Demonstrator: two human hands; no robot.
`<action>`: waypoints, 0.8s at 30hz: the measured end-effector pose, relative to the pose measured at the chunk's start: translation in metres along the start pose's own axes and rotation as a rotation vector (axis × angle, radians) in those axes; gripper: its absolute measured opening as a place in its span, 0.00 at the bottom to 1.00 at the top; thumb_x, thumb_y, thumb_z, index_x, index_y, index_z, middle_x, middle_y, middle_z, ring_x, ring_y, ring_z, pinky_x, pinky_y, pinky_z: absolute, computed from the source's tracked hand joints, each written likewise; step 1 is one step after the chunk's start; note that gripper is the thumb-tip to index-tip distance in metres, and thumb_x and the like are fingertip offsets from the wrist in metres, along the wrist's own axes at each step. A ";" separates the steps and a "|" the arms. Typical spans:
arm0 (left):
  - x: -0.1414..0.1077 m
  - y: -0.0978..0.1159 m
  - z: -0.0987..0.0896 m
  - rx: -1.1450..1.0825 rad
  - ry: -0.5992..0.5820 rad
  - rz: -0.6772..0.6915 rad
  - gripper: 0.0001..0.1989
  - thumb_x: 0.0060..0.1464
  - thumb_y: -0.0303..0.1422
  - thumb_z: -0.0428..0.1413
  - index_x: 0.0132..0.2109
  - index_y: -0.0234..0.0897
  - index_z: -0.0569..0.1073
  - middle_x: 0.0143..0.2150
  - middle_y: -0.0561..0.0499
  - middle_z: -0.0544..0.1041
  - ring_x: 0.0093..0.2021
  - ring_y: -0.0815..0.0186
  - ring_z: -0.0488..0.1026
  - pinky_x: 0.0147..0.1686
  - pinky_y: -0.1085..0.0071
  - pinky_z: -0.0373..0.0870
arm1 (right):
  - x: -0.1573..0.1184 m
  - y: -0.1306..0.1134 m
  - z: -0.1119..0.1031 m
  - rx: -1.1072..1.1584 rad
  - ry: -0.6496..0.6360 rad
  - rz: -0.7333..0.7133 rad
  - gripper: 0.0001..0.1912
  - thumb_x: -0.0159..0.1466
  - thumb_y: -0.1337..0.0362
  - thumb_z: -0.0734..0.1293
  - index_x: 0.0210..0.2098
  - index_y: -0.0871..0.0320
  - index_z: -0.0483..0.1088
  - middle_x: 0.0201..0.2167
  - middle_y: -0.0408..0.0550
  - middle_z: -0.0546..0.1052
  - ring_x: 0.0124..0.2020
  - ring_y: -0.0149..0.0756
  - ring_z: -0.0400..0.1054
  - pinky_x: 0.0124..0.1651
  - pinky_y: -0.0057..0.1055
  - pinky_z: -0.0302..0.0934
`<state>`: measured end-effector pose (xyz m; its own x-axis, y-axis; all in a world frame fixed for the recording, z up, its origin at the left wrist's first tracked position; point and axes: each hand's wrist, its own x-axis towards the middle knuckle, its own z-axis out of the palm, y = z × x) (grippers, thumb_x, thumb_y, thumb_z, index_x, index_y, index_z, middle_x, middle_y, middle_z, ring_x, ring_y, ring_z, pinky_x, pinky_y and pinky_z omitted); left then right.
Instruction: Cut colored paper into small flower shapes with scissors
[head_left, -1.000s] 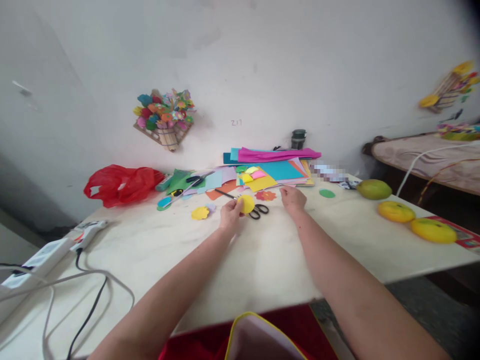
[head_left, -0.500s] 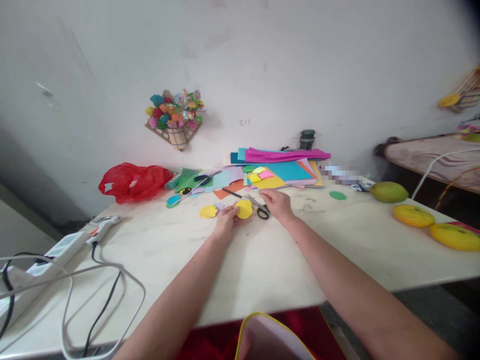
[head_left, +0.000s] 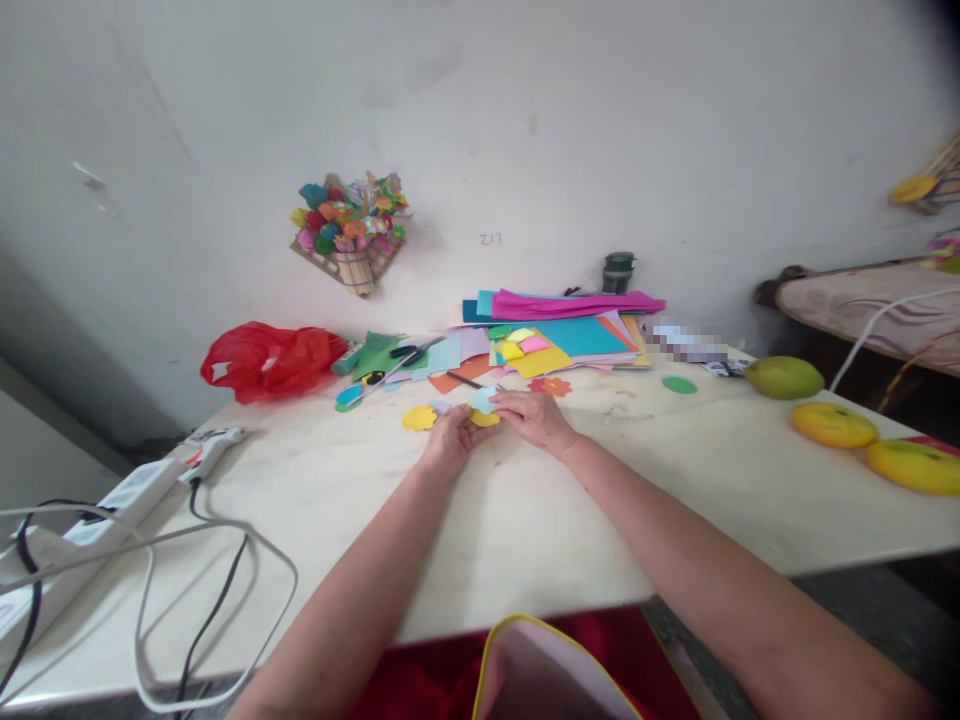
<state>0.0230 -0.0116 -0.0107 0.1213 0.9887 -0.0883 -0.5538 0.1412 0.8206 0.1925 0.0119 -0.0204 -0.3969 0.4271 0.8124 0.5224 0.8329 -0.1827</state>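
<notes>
My left hand (head_left: 451, 442) pinches a yellow paper circle (head_left: 484, 419) near the middle of the table. In the fingers of my right hand (head_left: 537, 420) is a light blue paper piece (head_left: 484, 399), held over the yellow circle and overlapping it. A yellow scalloped paper flower (head_left: 418, 418) lies left of my left hand, with a pale purple piece beside it. Beyond my right hand is an orange-red paper flower (head_left: 552, 386). A dark pencil-like stick (head_left: 463, 380) lies behind the papers. The scissors seen there earlier are mostly hidden by my right hand.
Coloured paper sheets (head_left: 585, 340) are stacked along the wall. A red plastic bag (head_left: 271, 360) and another pair of scissors (head_left: 407, 353) lie left of them. Mangoes (head_left: 834, 424) line the right side. Power strips (head_left: 124, 500) with loose cables (head_left: 217, 525) occupy the left. A green paper oval (head_left: 679, 384) lies right.
My right hand has moved left and toward me, bringing the light blue piece over the yellow circle. The orange-red flower now shows behind it, and the scissors are largely covered.
</notes>
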 end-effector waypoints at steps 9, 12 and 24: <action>0.001 -0.001 0.000 0.086 -0.017 0.027 0.08 0.49 0.33 0.61 0.32 0.32 0.71 0.29 0.49 0.76 0.29 0.67 0.75 0.32 0.71 0.75 | 0.003 -0.007 -0.001 -0.022 -0.130 0.007 0.10 0.60 0.70 0.63 0.33 0.55 0.76 0.41 0.50 0.80 0.43 0.39 0.74 0.46 0.36 0.66; 0.002 -0.005 -0.001 0.138 -0.019 0.061 0.11 0.43 0.31 0.65 0.28 0.32 0.70 0.26 0.51 0.75 0.28 0.68 0.73 0.31 0.72 0.74 | 0.005 -0.013 -0.004 0.010 -0.096 0.040 0.09 0.59 0.69 0.63 0.32 0.55 0.76 0.40 0.49 0.80 0.43 0.39 0.73 0.49 0.36 0.65; 0.005 -0.010 -0.007 0.273 -0.163 0.099 0.19 0.40 0.36 0.66 0.41 0.32 0.74 0.34 0.47 0.79 0.34 0.63 0.76 0.31 0.70 0.74 | 0.006 -0.001 -0.001 0.304 -0.078 0.773 0.19 0.59 0.50 0.63 0.26 0.59 0.72 0.21 0.44 0.73 0.25 0.33 0.67 0.28 0.27 0.58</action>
<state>0.0239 -0.0074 -0.0233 0.2204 0.9726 0.0735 -0.3314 0.0038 0.9435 0.1907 0.0134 -0.0152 -0.0673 0.9312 0.3582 0.4473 0.3491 -0.8234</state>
